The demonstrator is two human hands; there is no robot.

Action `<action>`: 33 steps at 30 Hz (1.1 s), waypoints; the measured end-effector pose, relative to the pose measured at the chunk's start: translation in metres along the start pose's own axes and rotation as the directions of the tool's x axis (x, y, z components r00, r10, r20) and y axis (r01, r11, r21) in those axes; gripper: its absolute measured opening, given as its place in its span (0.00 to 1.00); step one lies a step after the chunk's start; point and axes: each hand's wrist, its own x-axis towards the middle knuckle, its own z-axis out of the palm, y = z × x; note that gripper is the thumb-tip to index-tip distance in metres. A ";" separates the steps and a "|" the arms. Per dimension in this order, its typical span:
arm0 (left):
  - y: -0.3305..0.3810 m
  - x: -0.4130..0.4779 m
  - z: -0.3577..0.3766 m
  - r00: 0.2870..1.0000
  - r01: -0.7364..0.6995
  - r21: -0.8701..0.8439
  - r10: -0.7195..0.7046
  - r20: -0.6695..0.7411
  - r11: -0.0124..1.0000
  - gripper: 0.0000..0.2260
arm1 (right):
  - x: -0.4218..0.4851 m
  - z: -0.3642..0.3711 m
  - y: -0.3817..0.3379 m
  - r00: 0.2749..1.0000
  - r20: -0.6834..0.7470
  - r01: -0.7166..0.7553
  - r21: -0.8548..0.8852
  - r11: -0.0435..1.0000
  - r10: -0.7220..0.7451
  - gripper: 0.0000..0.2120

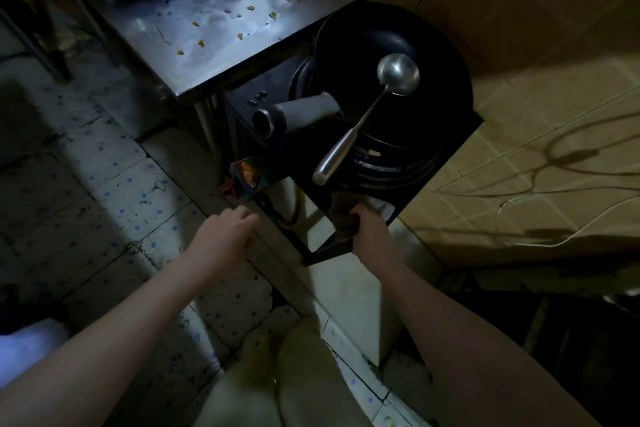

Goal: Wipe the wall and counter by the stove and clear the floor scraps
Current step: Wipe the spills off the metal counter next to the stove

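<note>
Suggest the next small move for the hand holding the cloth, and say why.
Probably carry the white cloth in the right hand from the near corner of the stove over to the steel counter: yellow scraps and smears sit there unwiped. The left hand holds nothing.

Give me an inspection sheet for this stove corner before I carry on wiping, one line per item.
Surface: steel counter smeared, with yellow scraps scattered on it.
Job's things: white cloth at the near corner of the stove.
Clutter: wok on the burner; ladle lies in it, handle out over the rim.
Hands: right hand grips the white cloth; left hand loosely curled, holding nothing.
Cables: thin cables loop along the tiled wall.
Surroundings: speckled floor tiles; dim light, floor scraps not discernible.
</note>
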 end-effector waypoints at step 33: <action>-0.013 -0.001 -0.035 0.998 0.013 0.117 -0.006 -0.057 0.993 0.12 | 0.000 0.025 -0.015 0.997 0.005 0.075 -0.023 0.997 -0.075 0.17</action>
